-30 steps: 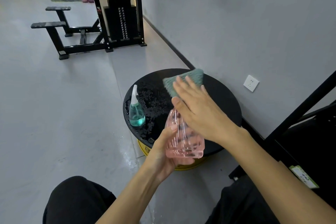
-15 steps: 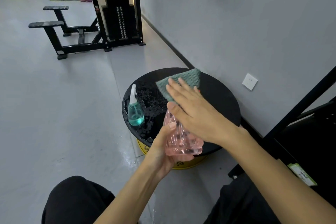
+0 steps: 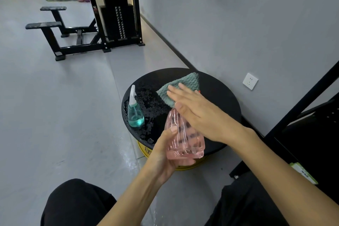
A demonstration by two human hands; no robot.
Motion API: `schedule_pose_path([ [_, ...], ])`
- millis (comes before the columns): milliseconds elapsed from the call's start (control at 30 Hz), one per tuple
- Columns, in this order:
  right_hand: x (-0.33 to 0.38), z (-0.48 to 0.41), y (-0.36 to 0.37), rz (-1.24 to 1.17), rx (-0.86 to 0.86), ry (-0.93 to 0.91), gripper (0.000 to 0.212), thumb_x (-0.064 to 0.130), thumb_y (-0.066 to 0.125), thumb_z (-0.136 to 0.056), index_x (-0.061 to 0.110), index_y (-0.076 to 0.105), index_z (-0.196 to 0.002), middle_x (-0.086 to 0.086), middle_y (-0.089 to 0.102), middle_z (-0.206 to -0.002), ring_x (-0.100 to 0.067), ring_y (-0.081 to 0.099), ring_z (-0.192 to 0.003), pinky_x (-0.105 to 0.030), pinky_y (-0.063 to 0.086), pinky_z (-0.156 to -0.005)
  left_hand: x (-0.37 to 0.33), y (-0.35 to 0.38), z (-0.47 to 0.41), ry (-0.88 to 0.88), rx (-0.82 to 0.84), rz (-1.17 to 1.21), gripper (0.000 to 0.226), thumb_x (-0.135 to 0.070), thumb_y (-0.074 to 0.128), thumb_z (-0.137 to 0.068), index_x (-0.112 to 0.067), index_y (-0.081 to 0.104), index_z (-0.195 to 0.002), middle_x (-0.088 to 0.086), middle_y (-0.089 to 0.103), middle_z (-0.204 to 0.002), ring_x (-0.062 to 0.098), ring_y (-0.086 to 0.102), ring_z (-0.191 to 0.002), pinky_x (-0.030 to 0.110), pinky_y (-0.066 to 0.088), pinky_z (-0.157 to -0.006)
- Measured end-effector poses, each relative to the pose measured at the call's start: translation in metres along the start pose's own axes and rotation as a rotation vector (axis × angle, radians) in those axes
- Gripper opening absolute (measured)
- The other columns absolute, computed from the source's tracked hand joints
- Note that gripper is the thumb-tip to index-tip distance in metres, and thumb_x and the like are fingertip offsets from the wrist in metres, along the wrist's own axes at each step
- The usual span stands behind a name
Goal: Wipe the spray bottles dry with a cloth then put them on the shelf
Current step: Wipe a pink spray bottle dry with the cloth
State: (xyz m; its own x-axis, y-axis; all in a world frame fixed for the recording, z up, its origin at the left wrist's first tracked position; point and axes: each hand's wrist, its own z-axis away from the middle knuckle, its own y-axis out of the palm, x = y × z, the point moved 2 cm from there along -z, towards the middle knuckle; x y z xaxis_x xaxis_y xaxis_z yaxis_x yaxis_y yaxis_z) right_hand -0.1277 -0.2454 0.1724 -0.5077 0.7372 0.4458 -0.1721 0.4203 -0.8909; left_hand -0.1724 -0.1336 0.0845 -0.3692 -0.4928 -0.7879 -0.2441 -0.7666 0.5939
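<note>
Two spray bottles are seen at a round black table (image 3: 222, 97) whose top is beaded with water on its left half. The pink spray bottle (image 3: 185, 139) is held above the near edge of the table, tilted rather than upright: its long axis runs from the flat base, turned toward the person, up and away to the neck, which is pointed toward the wall and hidden under a teal-green cloth (image 3: 183, 84). A small red part is glimpsed just past the cloth's right edge; what it belongs to cannot be told.

The lower body of the pink bottle is cradled from below by the left hand (image 3: 165, 158); the grip is closed on it, with the thumb laid up the side and the fingers curled under the base. The left forearm is raised from the lower middle of the view.

The right hand (image 3: 200, 113) is laid flat over the bottle's upper part, palm down, fingers straight and together and pointed up-left, their tips pressed on the cloth. Nothing is clasped by it; its grip is open. The right forearm is brought in from the lower right.

The teal spray bottle (image 3: 135, 115) is stood upright on the table's left side, white head uppermost, apart from both hands. A black rack (image 3: 300, 106) is seen at the right, beside a wall socket (image 3: 250, 81).
</note>
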Motion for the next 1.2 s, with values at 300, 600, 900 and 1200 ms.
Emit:
schedule_pose_path([
  [300, -0.01, -0.004, -0.003, 0.021, -0.05, 0.08, 0.068, 0.057, 0.009, -0.092, 0.026, 0.009, -0.152, 0.016, -0.002, -0.159, 0.001, -0.012, -0.144, -0.038, 0.001, -0.121, -0.002, 0.002, -0.001, -0.027, -0.018, 0.011, 0.095, -0.061, 0.085, -0.042, -0.012, 0.063, -0.12, 0.016, 0.071, -0.107, 0.027, 0.071, -0.08, 0.029, 0.054, -0.049],
  [600, -0.02, -0.011, -0.009, 0.034, -0.057, 0.102, 0.065, 0.053, 0.013, -0.095, 0.024, 0.008, -0.153, 0.011, -0.001, -0.16, -0.003, -0.009, -0.145, -0.034, 0.001, -0.121, -0.001, 0.001, -0.002, -0.034, -0.025, 0.015, 0.09, -0.059, 0.086, -0.042, -0.014, 0.065, -0.117, 0.013, 0.072, -0.101, 0.025, 0.071, -0.077, 0.03, 0.055, -0.049],
  [900, -0.011, 0.005, 0.001, -0.05, -0.016, -0.014, 0.057, 0.049, 0.017, -0.098, 0.028, 0.024, -0.15, 0.018, 0.014, -0.158, 0.006, -0.001, -0.144, -0.029, 0.001, -0.121, -0.003, 0.0, -0.003, -0.021, 0.032, -0.01, 0.064, -0.06, 0.083, -0.048, -0.023, 0.075, -0.1, 0.01, 0.073, -0.099, 0.024, 0.072, -0.072, 0.027, 0.055, -0.047],
  [1200, -0.014, -0.001, 0.004, -0.007, -0.03, 0.036, 0.068, 0.057, 0.009, -0.092, 0.027, 0.013, -0.152, 0.016, 0.002, -0.159, 0.002, -0.009, -0.144, -0.032, -0.004, -0.12, 0.002, -0.001, -0.002, -0.039, 0.029, -0.023, 0.07, -0.063, 0.084, -0.043, -0.022, 0.076, -0.099, 0.011, 0.074, -0.098, 0.022, 0.072, -0.074, 0.027, 0.056, -0.048],
])
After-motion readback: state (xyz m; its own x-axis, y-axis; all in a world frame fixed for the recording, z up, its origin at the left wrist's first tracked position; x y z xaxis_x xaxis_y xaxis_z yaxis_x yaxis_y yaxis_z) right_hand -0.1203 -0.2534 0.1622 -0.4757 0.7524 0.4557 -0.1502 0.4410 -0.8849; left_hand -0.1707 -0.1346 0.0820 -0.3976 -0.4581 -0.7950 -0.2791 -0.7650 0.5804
